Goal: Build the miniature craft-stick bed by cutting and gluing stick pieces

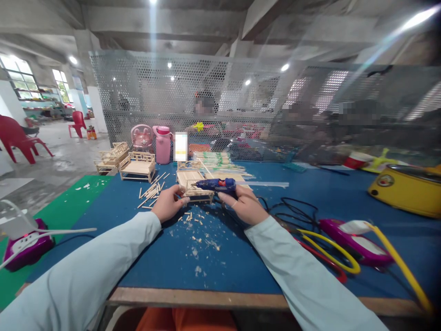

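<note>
A blue hot glue gun is gripped in my right hand, with its nozzle pointing left. From its back end sticks out a clear glue stick. Under the nozzle stands a miniature wooden bench made of thin sticks. My left hand pinches the bench's near left corner between thumb and fingers; the exact piece held there is too small to make out. Loose short sticks lie left of the bench. A finished-looking miniature bench stands further left.
Behind the table rises a perforated metal screen. Along it stand a pink bottle, a phone and bundled sticks. Pliers with yellow handles, a purple power strip and a yellow pot are at right.
</note>
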`<action>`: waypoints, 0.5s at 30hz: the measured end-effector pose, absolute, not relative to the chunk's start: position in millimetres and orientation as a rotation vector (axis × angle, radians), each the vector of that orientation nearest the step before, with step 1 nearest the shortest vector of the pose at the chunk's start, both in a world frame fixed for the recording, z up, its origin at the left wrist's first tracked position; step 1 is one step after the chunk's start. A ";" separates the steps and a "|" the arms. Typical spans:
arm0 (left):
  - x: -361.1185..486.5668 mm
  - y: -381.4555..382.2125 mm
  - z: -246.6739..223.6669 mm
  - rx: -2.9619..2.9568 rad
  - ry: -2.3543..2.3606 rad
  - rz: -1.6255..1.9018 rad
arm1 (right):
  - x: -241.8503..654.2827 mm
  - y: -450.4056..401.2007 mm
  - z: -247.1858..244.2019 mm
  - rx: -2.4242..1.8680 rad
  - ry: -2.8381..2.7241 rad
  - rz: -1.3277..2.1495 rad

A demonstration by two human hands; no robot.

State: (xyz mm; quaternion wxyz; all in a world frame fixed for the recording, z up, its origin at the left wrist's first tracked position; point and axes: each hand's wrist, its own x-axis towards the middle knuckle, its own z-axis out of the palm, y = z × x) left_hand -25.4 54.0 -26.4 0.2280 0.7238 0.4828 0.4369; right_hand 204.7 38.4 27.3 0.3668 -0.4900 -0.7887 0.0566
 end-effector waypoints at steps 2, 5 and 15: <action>-25.3 54.2 -26.6 1.992 1.334 1.195 | 204.1 38.9 26.1 -1.285 -2.025 0.140; -25.2 54.3 -26.6 1.996 1.338 1.192 | 203.7 39.2 26.6 -1.283 -2.031 0.148; -25.7 54.1 -26.7 2.018 1.328 1.184 | 219.1 37.3 36.2 -1.145 -1.970 0.262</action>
